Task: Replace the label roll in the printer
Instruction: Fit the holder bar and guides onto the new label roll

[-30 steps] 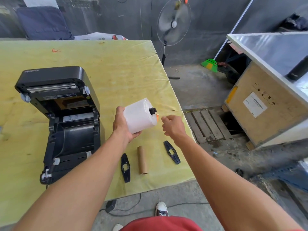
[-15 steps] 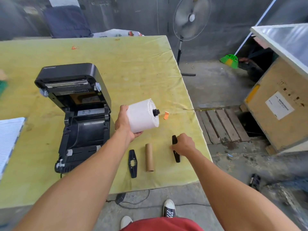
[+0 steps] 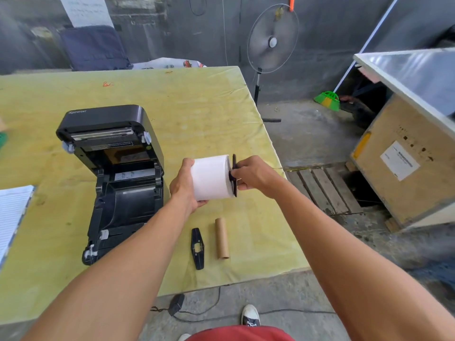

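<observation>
The black label printer (image 3: 123, 178) stands on the yellow-green table (image 3: 197, 114) with its lid swung up and its roll bay bare. My left hand (image 3: 183, 185) grips the left end of a white label roll (image 3: 211, 177), held in the air to the right of the printer. My right hand (image 3: 253, 174) pinches a black roll guide plate (image 3: 234, 174) flat against the roll's right end, on the black spindle. A second black guide plate (image 3: 197, 247) and a bare cardboard core (image 3: 222, 238) lie on the table below the roll.
White lined sheets (image 3: 12, 217) hang over the table's left edge. The table's right edge runs just beside my right hand; beyond it are a wooden pallet (image 3: 322, 190), a plywood crate (image 3: 406, 163) and a standing fan (image 3: 272, 39). A power adapter and cable (image 3: 177, 307) lie on the floor.
My right hand picked the right guide plate up off the table and brought it onto the roll's right end. The small orange scrap on the table is no longer in sight.
</observation>
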### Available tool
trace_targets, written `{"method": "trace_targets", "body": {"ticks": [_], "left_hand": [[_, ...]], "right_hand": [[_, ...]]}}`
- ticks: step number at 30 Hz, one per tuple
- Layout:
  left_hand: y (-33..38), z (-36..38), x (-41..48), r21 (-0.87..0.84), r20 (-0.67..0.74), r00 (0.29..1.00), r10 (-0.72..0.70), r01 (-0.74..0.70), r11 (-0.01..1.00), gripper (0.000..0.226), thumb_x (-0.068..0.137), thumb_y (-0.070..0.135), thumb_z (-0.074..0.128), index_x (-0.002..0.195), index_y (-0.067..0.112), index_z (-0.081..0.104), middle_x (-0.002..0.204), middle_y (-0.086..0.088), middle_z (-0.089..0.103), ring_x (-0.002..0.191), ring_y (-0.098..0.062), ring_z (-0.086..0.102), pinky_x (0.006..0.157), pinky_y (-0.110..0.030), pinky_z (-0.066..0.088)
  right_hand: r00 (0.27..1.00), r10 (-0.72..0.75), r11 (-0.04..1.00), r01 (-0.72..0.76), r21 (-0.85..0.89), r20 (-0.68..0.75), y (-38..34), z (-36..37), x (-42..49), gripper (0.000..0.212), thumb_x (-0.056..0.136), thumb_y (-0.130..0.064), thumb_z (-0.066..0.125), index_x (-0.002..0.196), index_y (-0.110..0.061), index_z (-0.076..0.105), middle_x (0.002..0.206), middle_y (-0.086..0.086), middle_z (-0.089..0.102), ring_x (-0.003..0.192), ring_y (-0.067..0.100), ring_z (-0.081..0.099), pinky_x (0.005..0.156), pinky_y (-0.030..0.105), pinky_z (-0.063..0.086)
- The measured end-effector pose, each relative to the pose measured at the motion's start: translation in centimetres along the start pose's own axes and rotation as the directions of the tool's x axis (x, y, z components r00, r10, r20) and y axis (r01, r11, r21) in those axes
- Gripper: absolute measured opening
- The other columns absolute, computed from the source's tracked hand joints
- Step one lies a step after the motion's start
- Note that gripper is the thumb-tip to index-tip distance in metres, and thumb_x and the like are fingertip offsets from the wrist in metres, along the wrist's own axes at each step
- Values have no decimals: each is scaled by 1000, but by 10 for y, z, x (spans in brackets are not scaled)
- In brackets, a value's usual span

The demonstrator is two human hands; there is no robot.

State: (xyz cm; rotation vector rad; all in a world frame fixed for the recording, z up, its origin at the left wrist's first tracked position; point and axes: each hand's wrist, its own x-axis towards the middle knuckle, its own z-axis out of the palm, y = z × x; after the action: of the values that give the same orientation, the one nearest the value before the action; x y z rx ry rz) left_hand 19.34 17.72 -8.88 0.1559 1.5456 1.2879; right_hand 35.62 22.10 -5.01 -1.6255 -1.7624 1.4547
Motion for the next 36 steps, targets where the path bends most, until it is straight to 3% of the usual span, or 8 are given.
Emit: {"method": "trace_targets", "body": {"ticks": [5, 9, 12, 14, 17, 19, 25, 36], "left_hand": [[6, -4, 1, 10, 23, 1000, 13, -14, 1000, 41, 63, 51, 66, 90, 20, 61, 86, -7, 68, 69, -30, 66, 66, -42, 54], [9, -5, 1, 10, 54, 998, 19, -20, 1000, 43, 63, 52, 66, 91, 21, 60, 87, -7, 69, 71, -30, 67, 66, -42, 55], [10, -3, 3, 11, 50, 999, 16, -17, 1000, 44, 63, 53, 66, 92, 20, 60, 87, -8, 69, 72, -30, 67, 66, -40, 55], [8, 1, 4, -3, 25, 1000, 15, -15, 1000, 42, 63, 53, 66, 88, 20, 60, 83, -6, 69, 68, -28, 66, 62, -37, 55], [4, 8, 3, -40, -25, 1000, 0, -1, 999, 40, 61, 53, 67, 82, 20, 59, 80, -4, 67, 66, -26, 64, 57, -33, 53], [0, 13, 1, -53, -23, 1000, -12, 11, 999, 42, 58, 54, 66, 83, 20, 59, 83, -4, 67, 69, -27, 65, 56, -34, 53], [-7, 21, -4, -103, 54, 999, 0, 5, 995, 49, 59, 51, 74, 89, 17, 56, 92, -9, 68, 73, -30, 68, 57, -38, 56], [-3, 14, -5, -169, 126, 992, 10, 11, 986, 56, 65, 46, 77, 107, 17, 54, 109, -10, 66, 90, -31, 69, 65, -40, 57]], "right_hand": [[999, -45, 999, 45, -8, -17, -4, 8, -9, 26, 87, 8, 50, 104, 12, 69, 95, 22, 73, 89, 34, 73, 95, 50, 56], [988, -31, 983, 57, 172, -153, 4, 9, -13, 23, 85, 4, 70, 107, 8, 70, 76, 10, 68, 67, 22, 70, 80, 37, 62], [982, 59, 946, 3, 324, -178, 12, 15, -18, 21, 87, -4, 72, 101, 10, 67, 83, 14, 67, 63, 16, 64, 73, 30, 61], [976, 121, 927, -45, 371, -182, 12, 23, -21, 24, 92, -20, 69, 104, 0, 64, 98, 15, 67, 76, 20, 63, 73, 34, 59], [965, 255, 871, -199, 449, -66, 6, 36, -25, 65, 85, -63, 58, 129, -16, 46, 124, 7, 52, 113, 32, 54, 83, 48, 51], [952, 305, 788, -263, 557, 17, 0, 45, -28, 85, 71, -78, 60, 133, -25, 34, 128, 5, 44, 117, 41, 52, 81, 53, 53], [908, 412, 610, -214, 763, -74, -4, 49, -23, 82, 61, -56, 79, 122, -17, 41, 112, 10, 57, 90, 33, 68, 52, 42, 61], [919, 395, 638, -265, 723, -11, -2, 43, -1, 70, 57, -60, 81, 110, -19, 63, 110, 7, 67, 91, 32, 71, 59, 45, 64]]}}
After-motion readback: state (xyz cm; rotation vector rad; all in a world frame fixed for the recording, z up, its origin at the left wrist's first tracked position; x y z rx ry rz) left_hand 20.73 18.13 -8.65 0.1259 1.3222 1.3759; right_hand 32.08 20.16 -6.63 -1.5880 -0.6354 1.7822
